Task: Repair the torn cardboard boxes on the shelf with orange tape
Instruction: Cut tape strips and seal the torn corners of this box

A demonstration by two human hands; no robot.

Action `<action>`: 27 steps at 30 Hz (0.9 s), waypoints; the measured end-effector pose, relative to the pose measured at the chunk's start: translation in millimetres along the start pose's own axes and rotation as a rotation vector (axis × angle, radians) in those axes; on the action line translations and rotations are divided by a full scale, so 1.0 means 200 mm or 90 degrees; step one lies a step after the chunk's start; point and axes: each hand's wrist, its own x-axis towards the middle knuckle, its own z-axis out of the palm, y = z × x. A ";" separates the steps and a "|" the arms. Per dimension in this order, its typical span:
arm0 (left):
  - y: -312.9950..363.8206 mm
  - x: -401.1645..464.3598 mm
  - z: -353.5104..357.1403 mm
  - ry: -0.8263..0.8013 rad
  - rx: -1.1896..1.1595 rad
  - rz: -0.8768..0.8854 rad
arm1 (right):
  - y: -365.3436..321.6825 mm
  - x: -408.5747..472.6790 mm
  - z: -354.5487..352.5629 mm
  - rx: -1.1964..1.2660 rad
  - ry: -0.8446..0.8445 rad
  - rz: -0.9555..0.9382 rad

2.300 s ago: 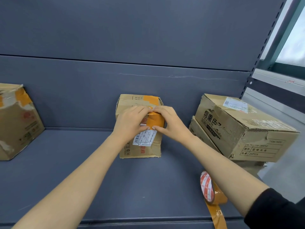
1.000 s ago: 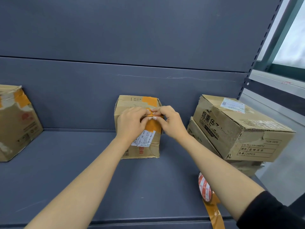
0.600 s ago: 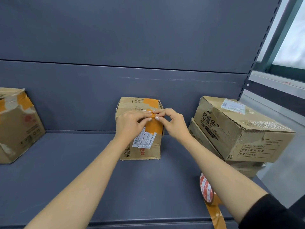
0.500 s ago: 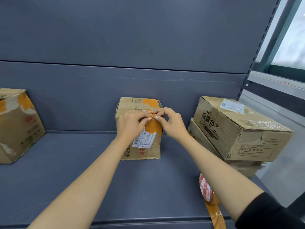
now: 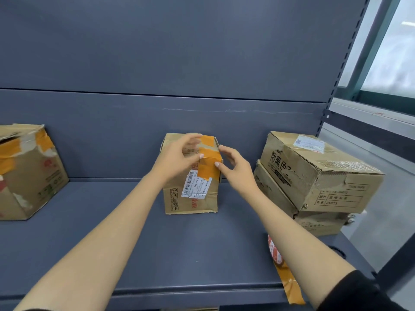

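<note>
A small upright cardboard box [image 5: 190, 203] stands at the middle of the grey shelf [image 5: 112, 243], against the back panel. A strip of orange tape [image 5: 208, 160] runs from its top down over the front edge, above a white label. My left hand [image 5: 177, 157] hovers with loosely spread fingers at the box's upper left front, its thumb tip at the tape's left edge. My right hand [image 5: 235, 167] is just right of the box's top corner, fingers relaxed, thumb tip touching the tape. The roll of orange tape [image 5: 275, 252] stands near the shelf's front right, partly behind my right forearm.
A worn box [image 5: 29, 176] with orange patches sits at the far left. Two stacked boxes [image 5: 314, 173] lean at the right, close to the middle box. A loose tail of tape [image 5: 289, 286] hangs over the shelf's front edge. A window frame lies beyond the right upright.
Both hands were pressed together on the tape at the box's top front edge. Now they have parted and lifted, fingers spread, leaving the strip stuck down.
</note>
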 end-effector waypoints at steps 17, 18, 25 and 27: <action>-0.51 -0.63 0.40 0.212 -0.234 -0.359 | 0.37 -0.43 0.37 0.127 0.112 0.253; -0.51 -0.62 0.41 0.226 -0.232 -0.370 | 0.38 -0.44 0.37 0.123 0.120 0.254; -0.41 -0.67 0.37 0.337 -0.249 -0.364 | 0.33 -0.49 0.34 0.094 0.158 0.221; -0.38 -0.72 0.35 0.352 -0.284 -0.354 | 0.30 -0.53 0.33 0.104 0.172 0.195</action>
